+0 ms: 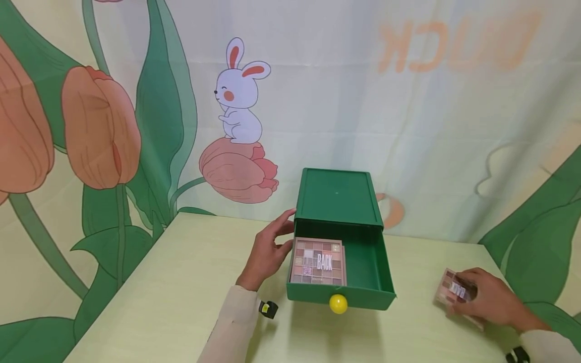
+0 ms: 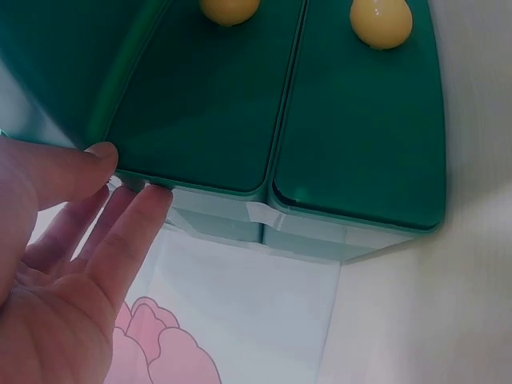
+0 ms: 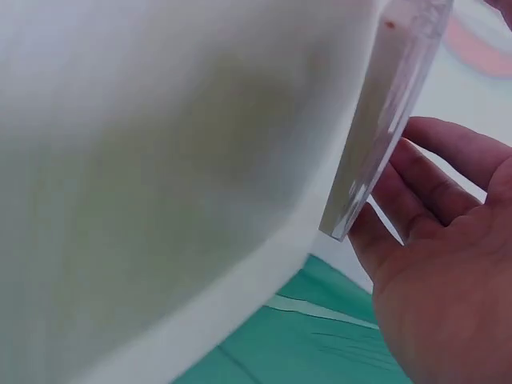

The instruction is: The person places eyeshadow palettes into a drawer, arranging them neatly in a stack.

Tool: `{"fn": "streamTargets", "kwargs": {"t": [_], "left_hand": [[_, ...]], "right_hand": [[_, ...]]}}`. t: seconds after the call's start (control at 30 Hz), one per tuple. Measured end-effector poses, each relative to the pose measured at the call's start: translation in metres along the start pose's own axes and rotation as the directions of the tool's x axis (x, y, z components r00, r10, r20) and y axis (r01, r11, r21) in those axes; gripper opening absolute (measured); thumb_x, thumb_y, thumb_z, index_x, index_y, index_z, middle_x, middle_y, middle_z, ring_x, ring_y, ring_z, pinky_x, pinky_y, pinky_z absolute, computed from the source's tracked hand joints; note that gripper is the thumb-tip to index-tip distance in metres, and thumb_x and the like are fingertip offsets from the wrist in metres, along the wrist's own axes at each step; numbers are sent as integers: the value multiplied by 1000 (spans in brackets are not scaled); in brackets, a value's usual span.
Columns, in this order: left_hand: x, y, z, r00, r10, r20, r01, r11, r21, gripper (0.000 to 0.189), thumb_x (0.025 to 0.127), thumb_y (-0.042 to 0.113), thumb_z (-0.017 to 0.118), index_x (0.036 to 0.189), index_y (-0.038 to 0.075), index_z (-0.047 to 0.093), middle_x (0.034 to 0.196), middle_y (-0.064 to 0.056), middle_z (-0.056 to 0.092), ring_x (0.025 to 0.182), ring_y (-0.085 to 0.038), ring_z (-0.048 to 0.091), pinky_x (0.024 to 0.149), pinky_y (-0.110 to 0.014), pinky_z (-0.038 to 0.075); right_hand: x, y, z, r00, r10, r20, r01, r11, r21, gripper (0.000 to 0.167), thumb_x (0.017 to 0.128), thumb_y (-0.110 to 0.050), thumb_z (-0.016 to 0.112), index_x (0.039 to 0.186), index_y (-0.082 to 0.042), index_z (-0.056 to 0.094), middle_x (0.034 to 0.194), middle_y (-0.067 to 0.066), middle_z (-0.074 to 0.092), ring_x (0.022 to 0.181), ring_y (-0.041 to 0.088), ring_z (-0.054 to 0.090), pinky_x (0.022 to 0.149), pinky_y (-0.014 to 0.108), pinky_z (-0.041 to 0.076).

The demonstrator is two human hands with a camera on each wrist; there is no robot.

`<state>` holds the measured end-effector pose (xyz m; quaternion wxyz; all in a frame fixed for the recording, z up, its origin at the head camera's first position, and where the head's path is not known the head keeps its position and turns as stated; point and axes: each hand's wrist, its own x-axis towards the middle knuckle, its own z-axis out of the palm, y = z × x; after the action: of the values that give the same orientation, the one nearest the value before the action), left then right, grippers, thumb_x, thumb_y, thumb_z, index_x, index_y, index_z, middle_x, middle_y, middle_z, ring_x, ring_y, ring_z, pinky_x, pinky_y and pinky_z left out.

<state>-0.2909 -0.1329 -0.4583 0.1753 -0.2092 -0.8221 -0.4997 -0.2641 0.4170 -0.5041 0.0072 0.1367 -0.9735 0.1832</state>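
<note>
A green drawer cabinet (image 1: 338, 196) stands mid-table, its top drawer (image 1: 363, 298) pulled out by a yellow knob's side. Inside, on the left, lies an eyeshadow palette (image 1: 313, 275) with "BACK" on its lid; another edge shows beneath it. My left hand (image 1: 270, 249) touches the cabinet's left side, fingers extended; in the left wrist view its thumb (image 2: 100, 156) rests by the edge of a lower drawer front (image 2: 360, 120). To the right, my right hand (image 1: 492, 297) grips a similar eyeshadow palette (image 1: 446, 287), whose thin clear edge (image 3: 376, 128) meets the fingers in the right wrist view.
A printed cloth (image 1: 317, 101) with tulips and a rabbit hangs behind the pale table (image 1: 181, 282). The open drawer juts toward me, with a round yellow knob (image 1: 338, 304) on its front. Black wrist straps (image 1: 269, 309) sit on both sleeves.
</note>
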Motion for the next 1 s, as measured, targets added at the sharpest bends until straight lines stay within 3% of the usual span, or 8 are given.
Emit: {"fn": "streamTargets", "kwargs": {"t": [0.23, 0.57, 0.8, 1.0], "left_hand": [[0, 2, -1, 1000, -28, 1, 28, 1000, -13, 82, 98, 1, 72, 159, 47, 41, 136, -1, 70, 129, -24, 69, 93, -44, 65], [0, 2, 2, 999, -52, 4, 52, 998, -27, 82, 97, 0, 73, 159, 46, 43, 135, -2, 71, 129, -24, 69, 93, -45, 65], [0, 1, 2, 999, -47, -1, 47, 998, -34, 82, 98, 0, 73, 159, 46, 43, 135, -2, 71, 129, -25, 69, 94, -48, 65], [0, 2, 2, 999, -44, 0, 44, 999, -31, 82, 98, 0, 73, 159, 47, 43, 135, -2, 71, 129, -25, 69, 94, -48, 65]], "right_hand": [[2, -35, -26, 998, -50, -31, 52, 996, 74, 84, 78, -45, 93, 139, 4, 64, 136, 22, 62, 95, 12, 58, 65, 23, 50], [5, -96, -70, 977, -188, -99, 188, 982, -6, 94, 71, -48, 97, 141, 4, 63, 140, 20, 58, 111, 34, 61, 71, 26, 48], [5, -144, -104, 964, -241, -111, 242, 970, -5, 94, 69, -49, 99, 140, 1, 65, 136, 11, 60, 107, 26, 59, 71, 23, 51], [10, -169, -124, 956, -274, -104, 273, 962, -26, 93, 68, -51, 99, 140, -3, 66, 132, 5, 62, 106, 23, 58, 70, 23, 54]]}}
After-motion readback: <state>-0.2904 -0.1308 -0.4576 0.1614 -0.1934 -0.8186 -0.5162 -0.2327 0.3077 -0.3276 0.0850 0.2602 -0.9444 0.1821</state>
